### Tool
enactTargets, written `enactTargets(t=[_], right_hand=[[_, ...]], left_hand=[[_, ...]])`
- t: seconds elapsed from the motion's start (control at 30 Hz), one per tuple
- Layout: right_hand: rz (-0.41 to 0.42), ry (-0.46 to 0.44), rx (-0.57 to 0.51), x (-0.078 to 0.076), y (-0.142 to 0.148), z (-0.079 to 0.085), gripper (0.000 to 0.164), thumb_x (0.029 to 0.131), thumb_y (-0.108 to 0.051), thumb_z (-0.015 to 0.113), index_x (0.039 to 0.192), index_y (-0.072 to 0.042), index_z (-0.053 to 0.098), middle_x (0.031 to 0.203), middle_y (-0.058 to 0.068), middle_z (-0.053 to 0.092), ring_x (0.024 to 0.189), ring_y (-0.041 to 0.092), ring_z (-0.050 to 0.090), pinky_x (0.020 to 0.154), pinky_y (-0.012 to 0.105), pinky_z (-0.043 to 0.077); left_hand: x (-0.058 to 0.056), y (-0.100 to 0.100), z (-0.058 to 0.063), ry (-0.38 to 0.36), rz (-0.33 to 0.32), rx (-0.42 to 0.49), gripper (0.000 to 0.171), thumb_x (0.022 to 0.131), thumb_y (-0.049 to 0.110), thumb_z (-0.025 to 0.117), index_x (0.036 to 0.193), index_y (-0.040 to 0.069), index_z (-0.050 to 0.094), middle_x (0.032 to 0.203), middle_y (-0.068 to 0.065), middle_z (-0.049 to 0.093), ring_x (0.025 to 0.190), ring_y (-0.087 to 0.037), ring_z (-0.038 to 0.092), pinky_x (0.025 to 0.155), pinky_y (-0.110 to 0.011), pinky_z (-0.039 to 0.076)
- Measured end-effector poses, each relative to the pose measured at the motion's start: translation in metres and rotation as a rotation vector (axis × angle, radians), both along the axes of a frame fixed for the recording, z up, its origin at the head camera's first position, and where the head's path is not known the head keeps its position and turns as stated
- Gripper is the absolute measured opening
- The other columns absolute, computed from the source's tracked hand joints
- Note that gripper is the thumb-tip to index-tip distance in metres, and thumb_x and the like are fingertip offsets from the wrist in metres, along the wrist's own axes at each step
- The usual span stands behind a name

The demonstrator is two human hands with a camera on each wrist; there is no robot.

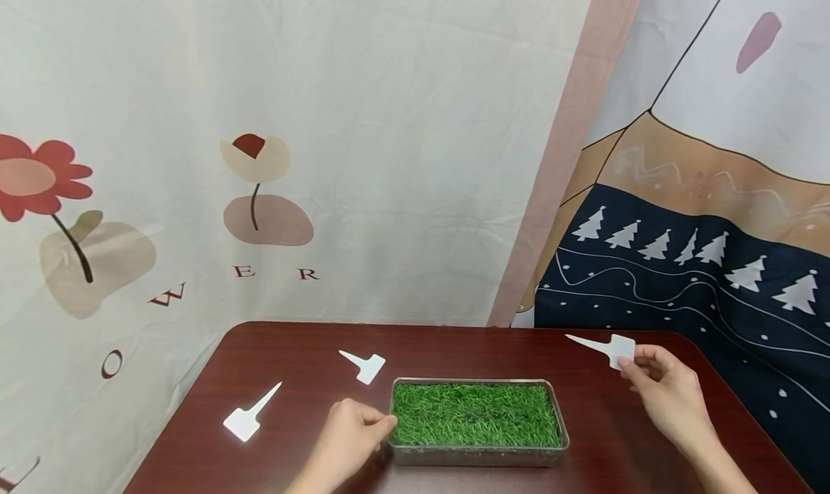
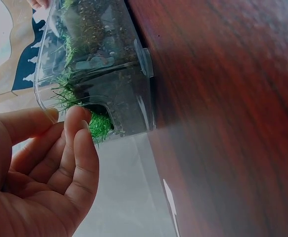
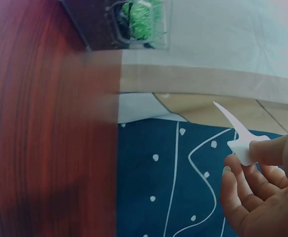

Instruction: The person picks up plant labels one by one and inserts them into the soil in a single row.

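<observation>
A clear plastic box filled with green artificial grass over brown, soil-like material stands on the table. My left hand is at the box's left end, where thumb and fingers pinch its rim, as the left wrist view of the hand shows. Off to the right, my right hand holds a white T-shaped plant label by its broad head, between thumb and fingers. The label's pointed stake sticks out free, toward the left in the head view.
Two more white plant labels lie on the dark red table: one label behind the box's left corner, another label farther left. A printed curtain hangs along the table's back edge, with a navy patterned part at the right.
</observation>
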State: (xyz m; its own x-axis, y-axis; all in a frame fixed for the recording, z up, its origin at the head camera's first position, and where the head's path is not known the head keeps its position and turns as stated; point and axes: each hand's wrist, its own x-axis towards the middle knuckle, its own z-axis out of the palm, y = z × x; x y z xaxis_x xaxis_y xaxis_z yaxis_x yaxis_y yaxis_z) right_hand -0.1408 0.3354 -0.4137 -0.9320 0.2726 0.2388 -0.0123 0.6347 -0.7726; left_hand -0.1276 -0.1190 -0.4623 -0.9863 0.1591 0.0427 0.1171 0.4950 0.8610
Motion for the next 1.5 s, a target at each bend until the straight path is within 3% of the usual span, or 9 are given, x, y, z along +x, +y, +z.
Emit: enactTargets(t=[0.27,0.5,0.67,0.97,1.2,1.5], right_hand=[[-0.037,0.046,-0.01,0.005,-0.01,0.005,0.027,0.102,-0.015,0.07,0.12,0.004,0.065,0.094,0.006,0.073,0.074,-0.002,0.064,0.063,0.019,0.056],[-0.065,0.065,-0.059,0.008,-0.017,0.006,0.03,0.101,-0.019,0.073,0.121,0.002,0.066,0.088,-0.013,0.071,0.074,-0.002,0.065,0.064,0.018,0.055],[-0.089,0.091,-0.093,0.008,-0.022,0.005,0.031,0.099,-0.02,0.075,0.121,0.001,0.068,0.087,-0.018,0.07,0.073,0.001,0.065,0.065,0.015,0.054],[-0.116,0.111,-0.075,0.01,-0.031,0.004,0.029,0.099,-0.025,0.075,0.12,-0.005,0.072,0.088,-0.019,0.07,0.074,0.003,0.065,0.065,0.014,0.052],[-0.069,0.187,-0.063,0.013,-0.039,0.003,0.024,0.097,-0.014,0.077,0.118,-0.002,0.075,0.087,-0.01,0.075,0.073,-0.001,0.069,0.066,0.013,0.054],[-0.044,0.223,-0.121,0.016,-0.052,0.0,0.022,0.094,-0.007,0.079,0.115,-0.001,0.076,0.09,-0.014,0.074,0.079,-0.002,0.069,0.067,0.013,0.054]], left_hand=[[0.0,0.0,0.0,-0.001,-0.002,0.0,0.016,0.091,0.022,0.079,0.08,0.012,0.083,0.057,0.003,0.066,0.047,-0.009,0.054,0.058,-0.025,0.051],[0.0,0.0,0.0,0.007,-0.003,-0.008,0.016,0.092,0.022,0.079,0.08,0.013,0.082,0.057,0.004,0.066,0.047,-0.009,0.054,0.061,-0.024,0.051],[0.0,0.0,0.001,0.008,-0.005,-0.009,0.017,0.092,0.022,0.079,0.078,0.013,0.082,0.057,0.004,0.066,0.047,-0.008,0.054,0.061,-0.024,0.051],[0.001,-0.001,0.001,0.015,-0.008,-0.018,0.018,0.092,0.023,0.079,0.078,0.014,0.082,0.057,0.004,0.066,0.048,-0.008,0.055,0.064,-0.025,0.052],[0.001,-0.001,0.0,0.016,-0.01,-0.019,0.018,0.092,0.023,0.078,0.077,0.014,0.082,0.057,0.004,0.066,0.049,-0.007,0.055,0.065,-0.025,0.052],[0.001,0.0,0.0,0.021,-0.002,-0.025,0.018,0.092,0.023,0.079,0.077,0.014,0.082,0.057,0.005,0.066,0.051,-0.007,0.057,0.068,-0.026,0.053]])
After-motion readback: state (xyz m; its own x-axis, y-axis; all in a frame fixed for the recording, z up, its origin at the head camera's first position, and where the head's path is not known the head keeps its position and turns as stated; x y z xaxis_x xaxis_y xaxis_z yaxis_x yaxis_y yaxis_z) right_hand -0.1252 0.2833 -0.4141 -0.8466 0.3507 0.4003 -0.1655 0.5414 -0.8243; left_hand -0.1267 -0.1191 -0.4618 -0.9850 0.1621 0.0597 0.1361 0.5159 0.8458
